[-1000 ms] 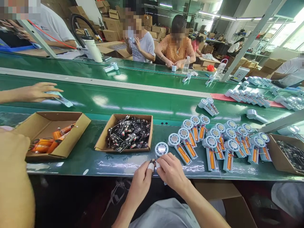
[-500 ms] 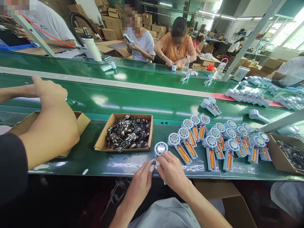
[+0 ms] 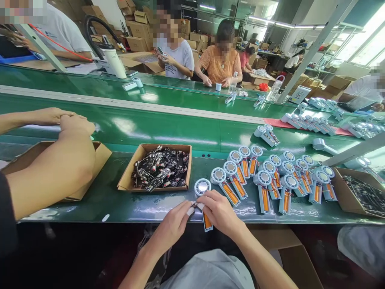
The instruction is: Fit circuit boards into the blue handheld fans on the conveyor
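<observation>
At the front edge of the bench my left hand (image 3: 174, 218) and my right hand (image 3: 218, 206) meet, fingers closed in a pinch. White coverings wrap some fingertips. Between them is a small dark piece too hidden to name. Under my right hand lies a light-blue handheld fan body (image 3: 202, 187), its round head showing behind my fingers. Its handle (image 3: 207, 224), with an orange strip inside, sticks out over the bench edge. To the left stands a cardboard tray (image 3: 120, 182) heaped with black circuit boards (image 3: 162, 170).
Several similar fan bodies (image 3: 264, 178) lie in rows to the right, beside another box (image 3: 341, 196) of dark boards. A co-worker's arm (image 3: 57, 172) reaches across a carton (image 3: 102, 154) at left. Beyond the green belt (image 3: 180, 124), other people sit working.
My fingers stay pinched together, but more of the fan's handle shows below my right hand. The co-worker's two hands at left have come together. The whole view has shifted slightly.
</observation>
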A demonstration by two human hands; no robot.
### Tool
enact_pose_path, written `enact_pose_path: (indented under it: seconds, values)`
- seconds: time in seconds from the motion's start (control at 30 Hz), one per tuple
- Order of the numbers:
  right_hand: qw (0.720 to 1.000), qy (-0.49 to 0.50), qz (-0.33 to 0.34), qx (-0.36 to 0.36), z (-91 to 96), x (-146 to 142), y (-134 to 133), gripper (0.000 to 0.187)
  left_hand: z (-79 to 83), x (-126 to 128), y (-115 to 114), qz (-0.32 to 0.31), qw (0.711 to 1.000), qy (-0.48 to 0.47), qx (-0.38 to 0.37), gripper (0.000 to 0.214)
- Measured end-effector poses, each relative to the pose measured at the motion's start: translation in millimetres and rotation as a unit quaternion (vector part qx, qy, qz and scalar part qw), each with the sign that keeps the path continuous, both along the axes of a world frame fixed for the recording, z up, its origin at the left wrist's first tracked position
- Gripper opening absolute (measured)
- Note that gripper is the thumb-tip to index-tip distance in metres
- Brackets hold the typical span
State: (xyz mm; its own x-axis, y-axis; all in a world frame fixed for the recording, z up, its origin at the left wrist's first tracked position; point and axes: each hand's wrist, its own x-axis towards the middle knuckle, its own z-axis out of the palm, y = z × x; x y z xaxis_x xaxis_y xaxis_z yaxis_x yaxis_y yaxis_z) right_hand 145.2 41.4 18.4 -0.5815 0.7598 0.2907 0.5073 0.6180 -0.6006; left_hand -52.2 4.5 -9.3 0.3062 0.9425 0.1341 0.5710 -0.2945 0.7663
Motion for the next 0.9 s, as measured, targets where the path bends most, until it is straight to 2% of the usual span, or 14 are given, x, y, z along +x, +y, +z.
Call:
enact_pose_path:
  seconds: [0.1, 0.17, 0.2, 0.27, 0.33, 0.4, 0.5, 0.6, 0.7, 0.77, 0.9]
  values:
    - [0.992, 0.06, -0.1, -0.048, 7.1, 14.1, -9.0, 0.018, -0.7, 2.7, -5.4, 0.053, 0.998, -0.005, -0.02, 0.032]
    - [0.974, 0.064, -0.183, -0.121, 14.5, 26.7, -17.6, 0.019, -3.2, 6.1, -11.3, 0.111, 0.993, -0.007, -0.039, 0.037]
    - [0.964, 0.048, -0.2, -0.166, 17.8, 32.1, -21.7, 0.021, -4.5, 8.3, -14.3, 0.137, 0.989, -0.008, -0.049, 0.04]
    - [0.951, 0.026, -0.189, -0.244, 21.2, 38.5, -27.7, 0.028, -6.2, 13.2, -19.0, 0.173, 0.983, -0.015, -0.064, 0.045]
    - [0.945, 0.043, -0.17, -0.274, 18.8, 37.9, -28.3, 0.032, -6.0, 17.8, -21.5, 0.194, 0.978, -0.029, -0.07, 0.045]
    - [0.947, 0.08, -0.177, -0.256, 11.7, 32.1, -23.4, 0.027, -4.2, 21.2, -22.4, 0.204, 0.975, -0.046, -0.072, 0.043]
    - [0.955, 0.134, -0.198, -0.174, 0.2, 18.1, -12.1, 0.024, -0.5, 24.2, -22.9, 0.208, 0.973, -0.074, -0.071, 0.039]
    - [0.957, 0.195, -0.184, -0.114, -4.2, 1.5, -6.4, 0.023, 2.6, 25.7, -23.9, 0.215, 0.969, -0.098, -0.071, 0.036]
    - [0.943, 0.235, -0.132, -0.196, -2.2, -12.3, -8.8, 0.027, 5.6, 26.4, -24.7, 0.203, 0.966, -0.118, -0.108, 0.03]
    - [0.939, 0.218, -0.098, -0.248, 0.5, -16.4, -11.9, 0.022, 8.1, 26.3, -24.9, 0.195, 0.957, -0.147, -0.157, 0.03]
    - [0.959, 0.173, -0.054, -0.217, 5.2, -12.9, -14.6, 0.02, 13.4, 25.9, -25.4, 0.201, 0.93, -0.213, -0.223, 0.034]
